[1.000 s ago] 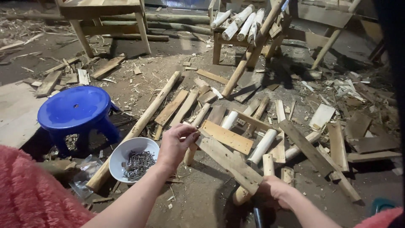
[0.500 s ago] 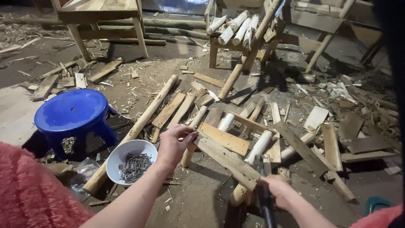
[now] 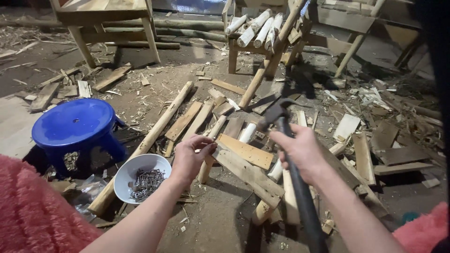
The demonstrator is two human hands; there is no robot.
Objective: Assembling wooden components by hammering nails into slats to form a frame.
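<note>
Flat pale wooden plank point(image 3: 243, 151) lies across round peeled sticks point(image 3: 274, 175) on the dirt floor. The left hand point(image 3: 190, 157) pinches what looks like a small nail at the plank's near end, the nail too small to be sure; the right hand point(image 3: 303, 152) grips a raised black hammer point(image 3: 293, 164). Nailing seems not yet struck. White bowl of nails point(image 3: 140, 177) sits beside the blue plastic stool point(image 3: 75, 126); crumpled clear plastic bag point(image 3: 89, 189) below it; no labels or signs visible

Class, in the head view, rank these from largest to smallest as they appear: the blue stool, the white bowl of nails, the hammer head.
1. Blue stool
2. White bowl
3. Hammer head, held up in the right hand, nearer the camera yet smallest.
</note>
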